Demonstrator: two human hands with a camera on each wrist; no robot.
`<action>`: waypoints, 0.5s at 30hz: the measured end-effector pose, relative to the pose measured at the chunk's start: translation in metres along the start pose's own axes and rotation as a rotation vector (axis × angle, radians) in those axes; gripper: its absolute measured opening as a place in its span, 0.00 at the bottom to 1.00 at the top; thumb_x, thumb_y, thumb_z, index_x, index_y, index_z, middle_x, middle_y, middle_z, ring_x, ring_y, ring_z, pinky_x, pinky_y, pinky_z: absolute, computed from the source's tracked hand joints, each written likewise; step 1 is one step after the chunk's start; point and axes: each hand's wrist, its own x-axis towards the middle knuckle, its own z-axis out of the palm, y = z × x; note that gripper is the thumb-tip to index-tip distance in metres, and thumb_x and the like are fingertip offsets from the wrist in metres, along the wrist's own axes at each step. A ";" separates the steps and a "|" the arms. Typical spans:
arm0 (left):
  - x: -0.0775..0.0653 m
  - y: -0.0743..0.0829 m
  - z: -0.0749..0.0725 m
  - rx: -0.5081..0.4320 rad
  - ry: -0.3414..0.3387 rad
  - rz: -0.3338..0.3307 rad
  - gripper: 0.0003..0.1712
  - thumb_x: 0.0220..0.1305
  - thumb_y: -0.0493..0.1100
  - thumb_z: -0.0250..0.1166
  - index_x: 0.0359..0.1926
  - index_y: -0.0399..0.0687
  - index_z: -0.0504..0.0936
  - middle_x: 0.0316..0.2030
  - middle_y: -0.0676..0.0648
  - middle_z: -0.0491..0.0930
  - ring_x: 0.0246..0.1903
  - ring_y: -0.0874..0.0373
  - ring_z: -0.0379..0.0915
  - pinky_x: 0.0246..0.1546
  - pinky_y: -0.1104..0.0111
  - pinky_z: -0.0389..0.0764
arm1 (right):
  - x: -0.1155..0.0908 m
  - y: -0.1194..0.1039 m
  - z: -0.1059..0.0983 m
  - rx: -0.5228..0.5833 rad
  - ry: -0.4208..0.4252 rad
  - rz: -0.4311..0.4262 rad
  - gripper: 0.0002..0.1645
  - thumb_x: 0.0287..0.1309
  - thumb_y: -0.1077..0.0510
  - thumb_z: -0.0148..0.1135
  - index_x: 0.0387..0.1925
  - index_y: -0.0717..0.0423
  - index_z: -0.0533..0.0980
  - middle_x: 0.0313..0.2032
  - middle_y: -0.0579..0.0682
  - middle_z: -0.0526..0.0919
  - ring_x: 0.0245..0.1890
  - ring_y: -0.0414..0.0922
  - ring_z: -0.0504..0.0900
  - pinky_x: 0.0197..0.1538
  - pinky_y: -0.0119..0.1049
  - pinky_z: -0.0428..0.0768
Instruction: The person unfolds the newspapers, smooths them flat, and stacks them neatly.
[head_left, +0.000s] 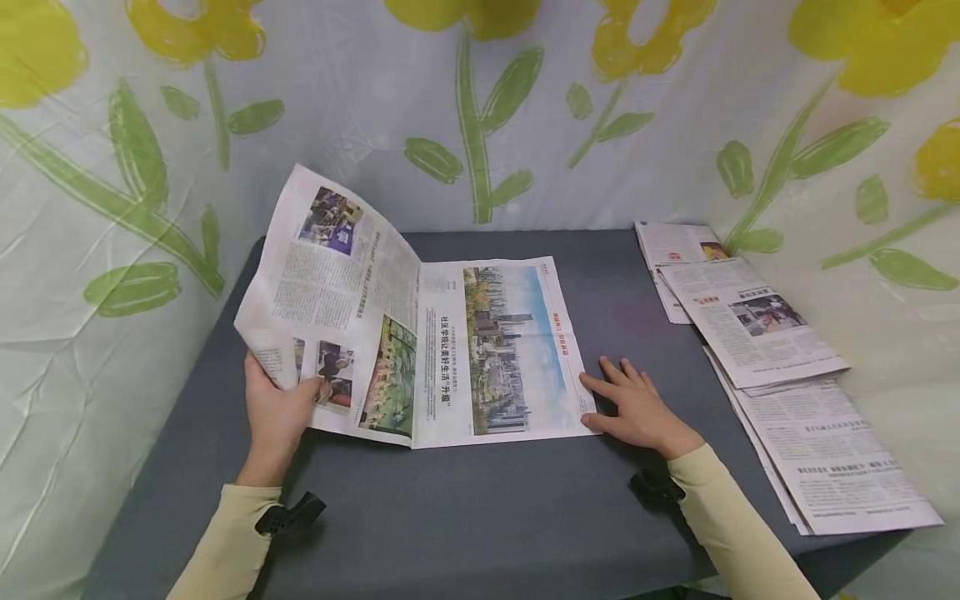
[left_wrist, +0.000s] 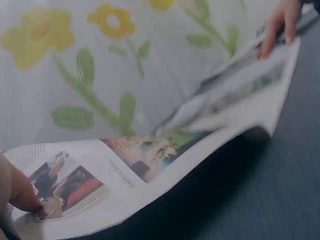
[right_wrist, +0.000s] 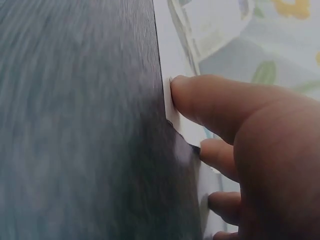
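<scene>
The left hand point(head_left: 276, 417) pinches the near left edge of the newspaper point(head_left: 442, 358), thumb on top of the page. The right hand point(head_left: 637, 410) rests at the newspaper's near right corner with its fingers spread, the thumb at the paper's edge. The newspaper lies open on the middle of the table point(head_left: 465, 517); its left page point(head_left: 322, 283) is raised and bent, while its right page point(head_left: 442, 292) lies flat, bearing a large city photo point(head_left: 501, 350). Behind each hand come a black strap point(head_left: 291, 515) and a pale yellow sleeve point(head_left: 228, 542). On the right of the table, overlapping folded papers point(head_left: 825, 450) run from far to near. A white sheet point(head_left: 337, 108) with yellow flowers hangs at the far side.
</scene>
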 end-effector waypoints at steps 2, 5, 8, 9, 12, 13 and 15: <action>-0.001 -0.011 -0.011 0.074 -0.002 -0.029 0.50 0.50 0.23 0.66 0.73 0.50 0.59 0.48 0.56 0.73 0.43 0.63 0.72 0.39 0.72 0.70 | 0.000 -0.001 -0.002 -0.002 -0.007 0.005 0.43 0.61 0.41 0.67 0.73 0.53 0.69 0.77 0.71 0.56 0.77 0.77 0.45 0.71 0.78 0.45; -0.004 -0.021 -0.024 0.195 -0.031 -0.051 0.54 0.51 0.27 0.68 0.77 0.49 0.54 0.51 0.42 0.75 0.46 0.50 0.73 0.42 0.62 0.70 | 0.000 -0.004 -0.004 -0.013 -0.012 0.001 0.43 0.61 0.41 0.67 0.73 0.54 0.69 0.76 0.72 0.56 0.76 0.78 0.46 0.71 0.78 0.46; -0.008 -0.027 -0.032 0.303 -0.083 -0.056 0.63 0.52 0.33 0.71 0.82 0.51 0.42 0.56 0.29 0.74 0.48 0.37 0.73 0.44 0.50 0.71 | 0.001 -0.005 -0.006 -0.019 -0.018 0.007 0.43 0.61 0.41 0.67 0.73 0.54 0.69 0.76 0.72 0.56 0.76 0.79 0.46 0.71 0.78 0.46; -0.010 -0.028 -0.035 0.325 -0.091 -0.049 0.66 0.52 0.34 0.71 0.83 0.52 0.38 0.60 0.27 0.72 0.51 0.33 0.73 0.47 0.46 0.71 | 0.001 -0.005 -0.006 -0.018 -0.022 0.009 0.43 0.61 0.41 0.67 0.73 0.54 0.69 0.76 0.73 0.56 0.76 0.79 0.46 0.70 0.79 0.46; -0.013 -0.032 -0.045 0.387 -0.103 0.009 0.70 0.49 0.34 0.69 0.82 0.50 0.30 0.74 0.24 0.57 0.68 0.27 0.60 0.65 0.37 0.63 | 0.001 -0.006 -0.007 -0.013 -0.033 0.014 0.43 0.61 0.41 0.67 0.73 0.55 0.69 0.76 0.74 0.55 0.75 0.80 0.46 0.70 0.79 0.47; -0.015 -0.033 -0.049 0.408 -0.098 0.034 0.70 0.48 0.34 0.68 0.82 0.48 0.30 0.77 0.24 0.49 0.73 0.26 0.52 0.70 0.35 0.56 | 0.001 -0.006 -0.007 -0.009 -0.038 0.013 0.43 0.61 0.41 0.67 0.73 0.55 0.69 0.76 0.74 0.55 0.75 0.80 0.46 0.69 0.79 0.47; -0.017 -0.037 -0.059 0.470 -0.081 0.091 0.68 0.45 0.33 0.67 0.83 0.46 0.35 0.80 0.28 0.33 0.78 0.26 0.31 0.75 0.33 0.40 | 0.001 -0.006 -0.007 -0.002 -0.045 0.010 0.43 0.61 0.41 0.67 0.73 0.55 0.68 0.76 0.74 0.54 0.75 0.81 0.45 0.69 0.80 0.47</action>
